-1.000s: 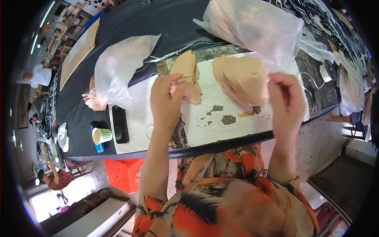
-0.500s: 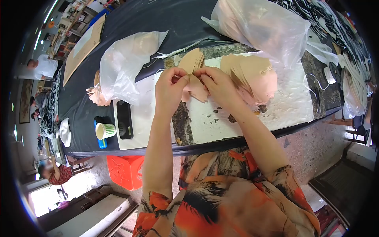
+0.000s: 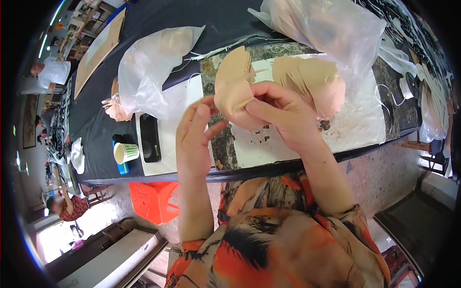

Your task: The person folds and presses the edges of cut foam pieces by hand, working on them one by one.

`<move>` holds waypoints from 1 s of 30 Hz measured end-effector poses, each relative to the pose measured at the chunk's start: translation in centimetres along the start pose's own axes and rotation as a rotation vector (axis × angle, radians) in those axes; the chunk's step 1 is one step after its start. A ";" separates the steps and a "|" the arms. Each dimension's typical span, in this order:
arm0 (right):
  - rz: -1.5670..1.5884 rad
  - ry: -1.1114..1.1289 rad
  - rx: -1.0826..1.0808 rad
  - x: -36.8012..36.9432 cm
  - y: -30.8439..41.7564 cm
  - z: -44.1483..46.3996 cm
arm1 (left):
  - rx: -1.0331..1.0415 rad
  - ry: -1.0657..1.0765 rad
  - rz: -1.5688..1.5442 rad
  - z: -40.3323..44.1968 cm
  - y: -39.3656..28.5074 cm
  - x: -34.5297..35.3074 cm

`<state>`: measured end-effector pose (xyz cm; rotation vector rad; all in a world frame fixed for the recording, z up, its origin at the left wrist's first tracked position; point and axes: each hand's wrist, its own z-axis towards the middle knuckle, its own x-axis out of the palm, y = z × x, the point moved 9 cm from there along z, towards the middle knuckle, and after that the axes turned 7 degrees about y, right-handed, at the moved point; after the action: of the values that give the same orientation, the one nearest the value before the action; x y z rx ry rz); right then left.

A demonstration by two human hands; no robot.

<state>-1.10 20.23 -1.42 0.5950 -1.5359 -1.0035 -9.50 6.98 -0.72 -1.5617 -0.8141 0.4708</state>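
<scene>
A curved beige piece [image 3: 234,97] is pinched between the thumb and fingers of my right hand [image 3: 283,113], lifted over the white sheet [image 3: 269,149]. My left hand [image 3: 194,137] is just left of this piece, fingers apart, its fingertips close to the piece's edge. Behind the held piece stands a fanned beige stack [image 3: 235,62], partly hidden by it. To the right of my right hand lies a larger pile of beige pieces [image 3: 317,81], its lower left part covered by that hand.
Plastic bags [image 3: 149,67] lie left and at the back right [image 3: 331,29]. A paper cup [image 3: 126,153] and a black tray [image 3: 150,139] are at the left. A white spool [image 3: 406,88] sits right. A red plastic stool [image 3: 151,201] is below the table edge; a person in white [image 3: 54,72] is far left.
My right hand came over from the right pile to the fanned stack and now holds a piece raised toward me. My left hand has moved slightly left and its fingers have opened.
</scene>
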 end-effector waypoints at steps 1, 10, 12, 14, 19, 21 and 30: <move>-0.008 0.022 0.033 0.1 -0.3 -0.5 | -0.071 0.084 -0.113 -0.3 1.0 0.3; -0.875 -0.034 -0.118 1.0 2.8 -3.3 | -0.079 0.092 -0.213 -1.4 0.8 1.7; -0.780 -0.015 -0.055 0.9 2.7 -3.6 | 0.002 0.092 -0.239 -1.6 0.2 2.1; -0.556 0.015 0.131 0.9 2.2 -3.9 | 0.095 0.097 -0.237 -1.8 -0.5 2.2; -0.086 0.076 0.175 1.1 0.7 -4.1 | 0.093 0.134 -0.232 -1.9 -1.1 3.4; -0.004 0.071 0.139 1.3 0.9 -4.1 | 0.064 0.133 -0.214 -1.8 -0.9 3.9; -0.002 0.032 0.070 0.7 0.7 -3.8 | -0.071 0.153 -0.270 -1.2 0.4 4.7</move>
<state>2.52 19.01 -0.49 0.6591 -1.5468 -0.9407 -5.47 9.62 -0.15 -1.5047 -0.9151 0.1258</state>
